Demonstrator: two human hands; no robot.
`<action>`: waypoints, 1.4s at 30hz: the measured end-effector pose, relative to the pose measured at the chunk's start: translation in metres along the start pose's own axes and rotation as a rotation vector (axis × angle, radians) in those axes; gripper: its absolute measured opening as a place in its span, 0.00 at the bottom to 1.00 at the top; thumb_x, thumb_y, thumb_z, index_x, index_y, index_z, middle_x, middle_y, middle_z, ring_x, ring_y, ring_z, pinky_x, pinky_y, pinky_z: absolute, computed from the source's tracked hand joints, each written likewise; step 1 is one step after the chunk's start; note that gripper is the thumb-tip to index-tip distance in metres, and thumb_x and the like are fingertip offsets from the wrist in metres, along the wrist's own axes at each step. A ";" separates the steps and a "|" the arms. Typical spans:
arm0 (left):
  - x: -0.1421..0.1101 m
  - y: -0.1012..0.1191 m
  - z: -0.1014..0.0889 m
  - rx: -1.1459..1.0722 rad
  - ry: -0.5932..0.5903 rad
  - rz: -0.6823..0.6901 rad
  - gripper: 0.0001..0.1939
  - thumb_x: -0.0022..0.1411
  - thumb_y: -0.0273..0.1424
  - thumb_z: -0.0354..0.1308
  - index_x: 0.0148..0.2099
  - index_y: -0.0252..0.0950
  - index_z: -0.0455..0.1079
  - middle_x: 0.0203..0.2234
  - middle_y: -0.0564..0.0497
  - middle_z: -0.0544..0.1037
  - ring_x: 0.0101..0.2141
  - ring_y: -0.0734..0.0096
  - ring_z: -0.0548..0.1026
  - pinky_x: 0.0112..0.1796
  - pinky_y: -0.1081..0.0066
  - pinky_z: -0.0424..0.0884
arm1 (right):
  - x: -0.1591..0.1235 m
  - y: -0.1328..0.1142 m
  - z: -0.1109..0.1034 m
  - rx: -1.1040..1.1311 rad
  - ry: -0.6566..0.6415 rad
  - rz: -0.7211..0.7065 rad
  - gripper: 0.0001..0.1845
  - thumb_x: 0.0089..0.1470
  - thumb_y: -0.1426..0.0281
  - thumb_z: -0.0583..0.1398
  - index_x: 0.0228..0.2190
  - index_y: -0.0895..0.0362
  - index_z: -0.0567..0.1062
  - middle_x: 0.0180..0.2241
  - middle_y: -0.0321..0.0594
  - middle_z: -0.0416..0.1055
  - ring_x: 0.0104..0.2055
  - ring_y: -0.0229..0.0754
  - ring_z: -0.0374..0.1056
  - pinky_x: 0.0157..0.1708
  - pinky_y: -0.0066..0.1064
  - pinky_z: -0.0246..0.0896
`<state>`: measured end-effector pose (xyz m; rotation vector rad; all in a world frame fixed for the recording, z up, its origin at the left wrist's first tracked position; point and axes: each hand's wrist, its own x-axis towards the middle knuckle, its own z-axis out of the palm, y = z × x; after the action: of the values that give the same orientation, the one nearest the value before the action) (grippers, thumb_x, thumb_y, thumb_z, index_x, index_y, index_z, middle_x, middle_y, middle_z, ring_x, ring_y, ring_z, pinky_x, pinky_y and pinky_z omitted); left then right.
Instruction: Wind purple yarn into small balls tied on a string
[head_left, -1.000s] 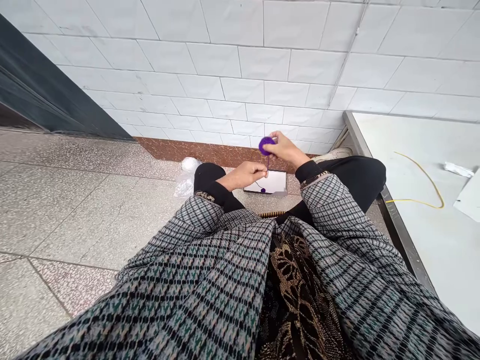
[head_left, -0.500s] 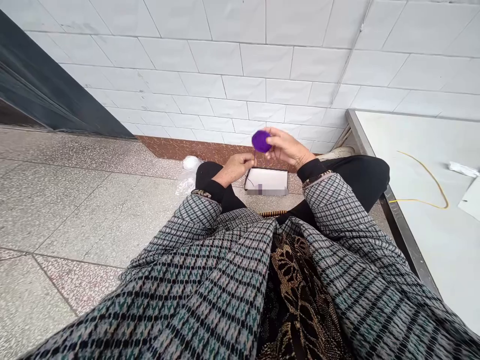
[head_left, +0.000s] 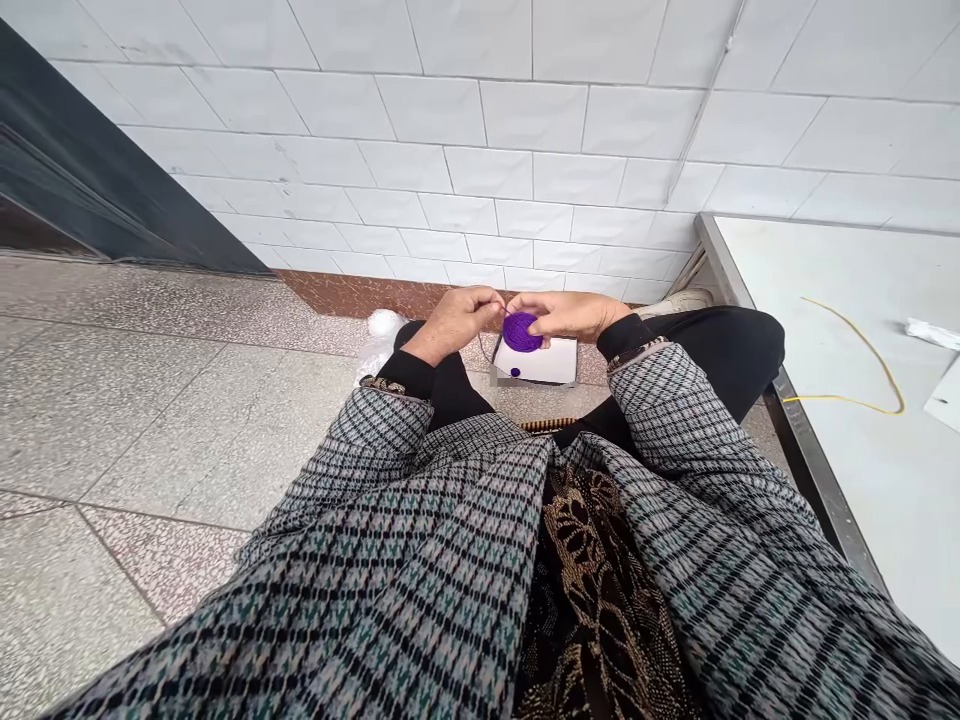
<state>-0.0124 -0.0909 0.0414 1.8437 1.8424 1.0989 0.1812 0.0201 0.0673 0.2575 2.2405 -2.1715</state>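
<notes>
Purple yarn is wound into a ball (head_left: 520,333), which my right hand (head_left: 574,314) grips from the right side. A strand of the yarn runs from the ball to my left hand (head_left: 466,318), whose thumb and fingertips are pinched on it. The loose strand hangs below my left hand towards the shallow box (head_left: 555,360). That box has a white inside and a dark rim, and lies on the floor just beneath the ball. Inside it, near its lower left, is a small dark purple round thing (head_left: 515,372).
A white bundle in clear plastic (head_left: 384,325) sits on the floor left of my knee. To the right stands a white-topped table (head_left: 847,330) with a metal edge, bearing a curved yellow cord (head_left: 885,375) and white scraps (head_left: 932,333). A tiled wall (head_left: 502,130) rises ahead.
The ball and my right hand have come down in front of the box. My left hand has lifted slightly and moved left, still pinching the strand. A small purple round thing now shows in the box.
</notes>
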 end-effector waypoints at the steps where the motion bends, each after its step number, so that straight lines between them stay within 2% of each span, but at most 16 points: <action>1: 0.001 -0.003 0.001 -0.013 -0.005 -0.008 0.12 0.60 0.35 0.53 0.32 0.34 0.73 0.24 0.53 0.73 0.28 0.71 0.68 0.35 0.70 0.65 | -0.001 -0.002 0.000 0.049 -0.001 -0.023 0.17 0.47 0.82 0.61 0.41 0.59 0.70 0.37 0.37 0.69 0.31 0.34 0.65 0.23 0.21 0.63; 5: 0.002 -0.008 0.014 -0.085 -0.010 -0.051 0.12 0.61 0.36 0.52 0.33 0.33 0.72 0.26 0.53 0.74 0.30 0.71 0.69 0.35 0.70 0.66 | 0.003 -0.002 -0.004 0.199 0.082 -0.073 0.17 0.49 0.80 0.62 0.41 0.59 0.67 0.37 0.37 0.69 0.31 0.33 0.67 0.26 0.22 0.65; 9: -0.001 -0.005 0.029 -0.064 -0.089 -0.061 0.11 0.61 0.34 0.52 0.33 0.34 0.72 0.29 0.52 0.76 0.32 0.70 0.70 0.37 0.70 0.66 | 0.014 0.000 -0.010 0.188 0.279 -0.145 0.15 0.53 0.76 0.62 0.41 0.58 0.63 0.35 0.36 0.70 0.27 0.32 0.67 0.25 0.23 0.65; 13: -0.006 0.004 0.037 -0.005 -0.287 0.015 0.11 0.61 0.33 0.52 0.31 0.35 0.71 0.25 0.53 0.74 0.28 0.72 0.68 0.36 0.70 0.64 | 0.024 0.006 -0.016 -0.041 0.513 -0.093 0.14 0.55 0.77 0.61 0.40 0.56 0.61 0.31 0.33 0.68 0.22 0.30 0.62 0.20 0.21 0.60; 15: -0.007 0.010 0.034 0.014 -0.300 0.048 0.11 0.61 0.33 0.52 0.31 0.35 0.72 0.25 0.53 0.75 0.29 0.71 0.69 0.36 0.70 0.65 | 0.026 0.011 -0.017 -0.213 0.604 -0.027 0.16 0.54 0.77 0.63 0.39 0.56 0.61 0.29 0.33 0.67 0.21 0.30 0.60 0.19 0.21 0.58; 16: -0.006 0.012 0.031 0.023 -0.263 0.055 0.11 0.61 0.33 0.52 0.32 0.35 0.73 0.26 0.52 0.75 0.30 0.70 0.70 0.36 0.70 0.65 | 0.026 0.012 -0.017 -0.277 0.615 0.016 0.17 0.53 0.77 0.64 0.39 0.55 0.62 0.28 0.33 0.67 0.21 0.31 0.60 0.18 0.21 0.57; 18: -0.003 0.013 0.021 0.036 -0.135 0.051 0.11 0.61 0.33 0.52 0.33 0.34 0.73 0.29 0.51 0.77 0.32 0.69 0.71 0.38 0.69 0.66 | 0.023 0.014 -0.015 -0.328 0.538 0.108 0.16 0.54 0.74 0.65 0.40 0.56 0.63 0.26 0.34 0.67 0.21 0.33 0.61 0.17 0.22 0.57; 20: 0.002 0.010 0.011 0.042 -0.006 0.029 0.10 0.60 0.32 0.52 0.34 0.34 0.73 0.30 0.50 0.77 0.33 0.68 0.71 0.39 0.69 0.66 | 0.019 0.012 -0.010 -0.289 0.388 0.160 0.12 0.57 0.72 0.63 0.41 0.56 0.66 0.25 0.36 0.68 0.20 0.34 0.61 0.16 0.23 0.57; 22: 0.008 0.003 0.003 0.029 0.071 -0.003 0.10 0.59 0.32 0.52 0.34 0.34 0.73 0.31 0.50 0.77 0.33 0.68 0.71 0.39 0.69 0.66 | 0.014 0.007 -0.004 -0.196 0.267 0.134 0.09 0.59 0.73 0.61 0.42 0.57 0.69 0.26 0.36 0.68 0.19 0.32 0.60 0.16 0.22 0.57; 25: 0.016 -0.010 0.003 -0.034 0.124 -0.067 0.09 0.60 0.32 0.53 0.34 0.34 0.73 0.28 0.51 0.76 0.31 0.70 0.69 0.37 0.69 0.66 | 0.009 0.000 0.001 0.004 0.200 0.054 0.10 0.58 0.77 0.60 0.43 0.58 0.69 0.29 0.35 0.69 0.19 0.29 0.60 0.18 0.20 0.59; 29: 0.016 -0.018 0.028 -0.145 0.075 -0.169 0.10 0.61 0.34 0.53 0.31 0.34 0.71 0.20 0.55 0.69 0.25 0.72 0.64 0.32 0.70 0.63 | 0.012 -0.002 -0.002 0.189 0.232 -0.062 0.16 0.55 0.78 0.61 0.45 0.58 0.64 0.33 0.35 0.70 0.22 0.30 0.65 0.22 0.22 0.65; 33: 0.006 -0.005 0.052 -0.142 -0.149 -0.042 0.10 0.61 0.32 0.53 0.31 0.34 0.71 0.24 0.54 0.73 0.28 0.73 0.67 0.35 0.70 0.64 | 0.023 0.004 -0.013 0.187 0.467 -0.160 0.18 0.56 0.75 0.61 0.44 0.55 0.59 0.31 0.32 0.68 0.22 0.30 0.65 0.23 0.22 0.65; 36: -0.001 0.007 0.050 -0.052 -0.294 0.071 0.10 0.61 0.32 0.53 0.31 0.34 0.72 0.24 0.53 0.73 0.28 0.72 0.69 0.35 0.70 0.64 | 0.030 0.014 -0.022 -0.031 0.653 -0.067 0.19 0.54 0.76 0.63 0.42 0.54 0.59 0.28 0.31 0.66 0.20 0.31 0.63 0.18 0.20 0.59; 38: -0.001 0.013 0.040 -0.007 -0.264 0.105 0.10 0.61 0.32 0.53 0.31 0.34 0.72 0.26 0.52 0.75 0.30 0.71 0.70 0.36 0.69 0.65 | 0.030 0.020 -0.024 -0.190 0.642 0.035 0.20 0.52 0.77 0.64 0.41 0.54 0.60 0.26 0.30 0.65 0.20 0.31 0.61 0.16 0.21 0.57; 40: 0.001 0.014 0.027 0.025 -0.156 0.105 0.10 0.61 0.32 0.52 0.32 0.34 0.72 0.29 0.50 0.76 0.33 0.69 0.72 0.38 0.69 0.67 | 0.028 0.022 -0.022 -0.244 0.533 0.116 0.19 0.51 0.77 0.65 0.40 0.54 0.62 0.24 0.31 0.65 0.20 0.32 0.60 0.15 0.21 0.56; 42: 0.004 0.012 0.014 0.055 -0.044 0.081 0.10 0.60 0.31 0.52 0.33 0.34 0.72 0.31 0.49 0.77 0.34 0.68 0.72 0.40 0.68 0.67 | 0.022 0.019 -0.016 -0.200 0.403 0.157 0.16 0.52 0.77 0.64 0.40 0.55 0.64 0.24 0.33 0.66 0.20 0.32 0.59 0.15 0.21 0.55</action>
<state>0.0059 -0.0847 0.0418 1.9729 1.8046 1.0356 0.1634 0.0393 0.0462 0.9038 2.5055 -1.9357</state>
